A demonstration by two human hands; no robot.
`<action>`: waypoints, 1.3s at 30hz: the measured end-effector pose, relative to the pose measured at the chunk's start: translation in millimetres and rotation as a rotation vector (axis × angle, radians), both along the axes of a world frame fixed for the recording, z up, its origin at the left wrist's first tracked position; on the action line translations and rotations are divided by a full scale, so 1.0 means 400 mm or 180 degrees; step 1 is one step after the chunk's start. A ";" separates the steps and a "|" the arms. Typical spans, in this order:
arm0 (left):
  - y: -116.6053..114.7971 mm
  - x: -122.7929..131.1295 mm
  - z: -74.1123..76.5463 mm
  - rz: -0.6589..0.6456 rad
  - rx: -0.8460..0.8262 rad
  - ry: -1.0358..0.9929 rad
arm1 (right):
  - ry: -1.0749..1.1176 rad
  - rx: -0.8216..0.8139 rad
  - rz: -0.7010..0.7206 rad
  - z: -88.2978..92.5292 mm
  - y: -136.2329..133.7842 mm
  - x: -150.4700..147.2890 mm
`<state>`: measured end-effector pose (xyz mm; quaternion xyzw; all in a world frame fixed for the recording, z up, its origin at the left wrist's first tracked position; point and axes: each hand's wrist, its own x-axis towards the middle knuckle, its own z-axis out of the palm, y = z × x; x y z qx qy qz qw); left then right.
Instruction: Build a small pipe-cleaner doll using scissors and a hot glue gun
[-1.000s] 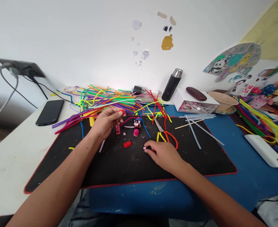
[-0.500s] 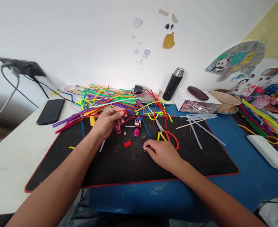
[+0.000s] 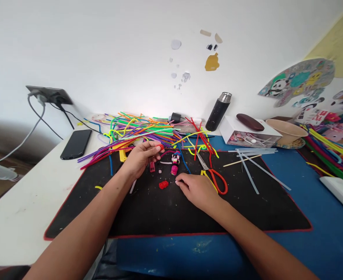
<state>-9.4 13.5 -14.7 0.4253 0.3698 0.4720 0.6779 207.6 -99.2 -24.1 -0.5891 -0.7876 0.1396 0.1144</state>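
Note:
My left hand [image 3: 144, 157] is raised over the back of the black mat [image 3: 212, 221], its thumb and forefinger pinching a small red fuzzy piece [image 3: 161, 147]. Low over the mat, my right hand [image 3: 199, 188] has thumb and forefinger pressed together; whatever may be between them cannot be made out. Between the hands lies a red bumpy coil [image 3: 163, 184]. Just beyond my right fingertips is a small figure [image 3: 175, 163] with a pink lower part and a black and white upper part. Scissors [image 3: 219, 181] with red and yellow handles lie partly behind my right hand.
Many coloured pipe cleaners [image 3: 148, 130] are heaped along the wall. A phone [image 3: 76, 144] lies at left. A black thermos [image 3: 218, 111], a white box [image 3: 251, 134] and a beige bowl [image 3: 286, 128] stand at the back right. Translucent glue sticks [image 3: 249, 173] lie crossed on the mat.
The camera has tilted up and turned slightly left, shifting the whole scene. My right hand has come a little closer to the red coil. My left hand keeps its pinch on the red piece.

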 end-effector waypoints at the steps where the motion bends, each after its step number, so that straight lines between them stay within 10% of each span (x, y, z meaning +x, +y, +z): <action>1: 0.000 0.000 0.000 -0.0013 -0.0006 0.0005 | 0.0040 0.0001 -0.0012 -0.001 -0.001 0.001; 15: 0.000 -0.003 -0.012 -0.0330 0.0022 0.0085 | 0.2078 -0.0585 -0.0452 -0.019 0.000 0.011; 25: 0.001 -0.006 -0.021 -0.0376 0.0454 0.0621 | 0.0794 -0.0183 -0.0237 0.003 -0.015 -0.002; 39: -0.006 -0.006 -0.022 -0.0294 0.1702 0.2662 | 0.1795 -0.0416 -0.0384 -0.009 -0.012 0.000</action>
